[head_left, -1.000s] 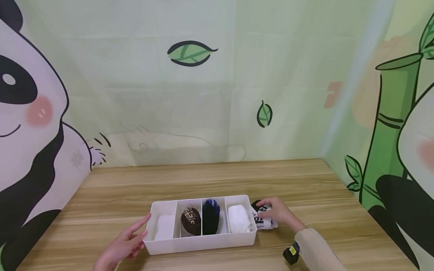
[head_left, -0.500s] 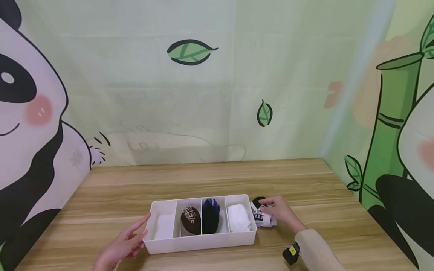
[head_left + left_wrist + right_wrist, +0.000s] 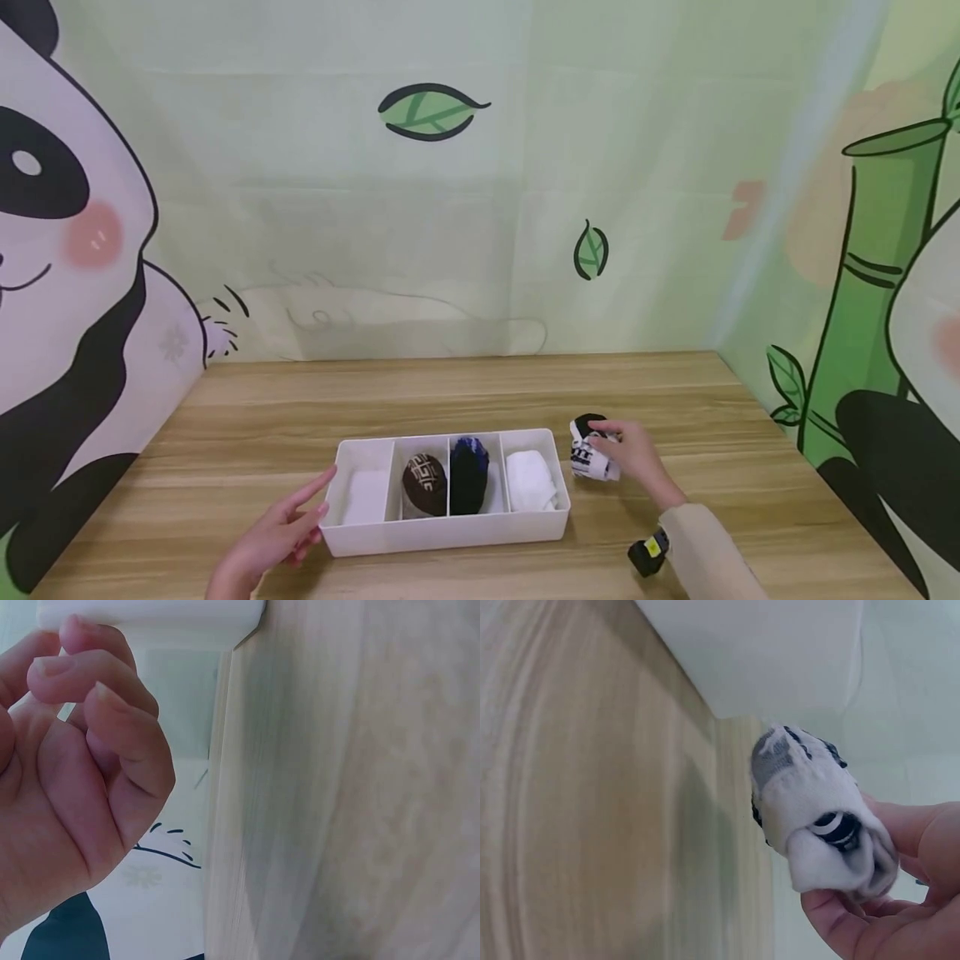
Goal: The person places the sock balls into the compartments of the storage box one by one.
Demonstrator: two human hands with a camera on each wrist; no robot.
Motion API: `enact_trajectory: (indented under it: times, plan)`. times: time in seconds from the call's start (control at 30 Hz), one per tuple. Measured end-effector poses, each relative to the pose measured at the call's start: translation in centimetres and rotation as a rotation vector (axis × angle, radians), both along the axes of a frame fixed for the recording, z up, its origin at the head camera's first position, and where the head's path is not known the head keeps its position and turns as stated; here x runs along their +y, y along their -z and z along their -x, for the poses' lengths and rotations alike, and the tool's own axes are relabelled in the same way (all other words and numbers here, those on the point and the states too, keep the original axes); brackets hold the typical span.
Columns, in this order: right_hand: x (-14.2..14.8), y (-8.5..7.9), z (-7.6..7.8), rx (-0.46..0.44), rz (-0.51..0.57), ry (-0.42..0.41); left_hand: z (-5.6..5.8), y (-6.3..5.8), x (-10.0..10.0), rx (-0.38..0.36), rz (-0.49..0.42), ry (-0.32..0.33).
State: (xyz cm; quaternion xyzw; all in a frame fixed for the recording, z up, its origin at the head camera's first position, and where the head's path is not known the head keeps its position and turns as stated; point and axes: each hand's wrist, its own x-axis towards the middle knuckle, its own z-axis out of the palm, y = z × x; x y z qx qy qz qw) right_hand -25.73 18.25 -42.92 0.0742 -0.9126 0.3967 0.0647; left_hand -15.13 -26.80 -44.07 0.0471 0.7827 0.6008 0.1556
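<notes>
My right hand point(image 3: 637, 458) pinches a rolled-up white sock with black lettering point(image 3: 817, 810) between thumb and fingers. In the right wrist view the sock is held off the table, with its folded cuff near my fingers. It is apart from the right end of a white divided box point(image 3: 450, 535). At the box's left end, my left hand point(image 3: 273, 537) holds nothing; its index finger points along the outer wall and appears to touch it. The other fingers are loosely bent. Inside the box are a brown patterned sock roll point(image 3: 425, 483), a black-and-blue one point(image 3: 469, 479) and a white one point(image 3: 529, 482).
The box stands on a wood-grain table point(image 3: 375, 396), and its leftmost compartment point(image 3: 363, 492) holds nothing. A small black device with a yellow patch point(image 3: 648, 554) is at my right wrist. A printed panda cloth point(image 3: 337, 208) hangs behind the table.
My right hand has raised the white-and-black sock from beside the box's right wall, moving it up and slightly right. The left hand stays at the box's left end.
</notes>
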Motion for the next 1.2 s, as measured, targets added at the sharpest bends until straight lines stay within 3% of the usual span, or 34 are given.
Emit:
enact_trajectory:
  times: [0.3,0.57,0.7,0.83,0.9,1.07,1.2]
  plan:
    - [-0.4,-1.1,-0.3,0.141,0.093,0.092,0.1,0.1,-0.1,-0.005,-0.018,0.000]
    - [-1.2,-1.8,-0.5,0.158,0.178,0.193,0.1,0.2,-0.2,0.003,-0.032,0.012]
    - [-1.9,-1.6,-0.6,0.219,0.251,0.176,0.1,0.2,-0.2,-0.006,-0.031,0.005]
    - [-1.7,0.9,0.7,0.311,0.330,0.101,0.1,0.2,-0.1,-0.007,-0.030,0.010]
    - [-2.1,1.1,0.6,0.322,0.348,0.081,0.0,0.2,-0.1,-0.004,-0.027,0.015]
    - [-4.2,-1.5,-1.4,0.231,0.368,0.082,0.1,0.2,-0.1,-0.009,-0.008,0.006]
    - [-5.3,-2.4,-2.0,0.162,0.376,0.096,0.1,0.1,-0.1,-0.008,-0.002,0.007]
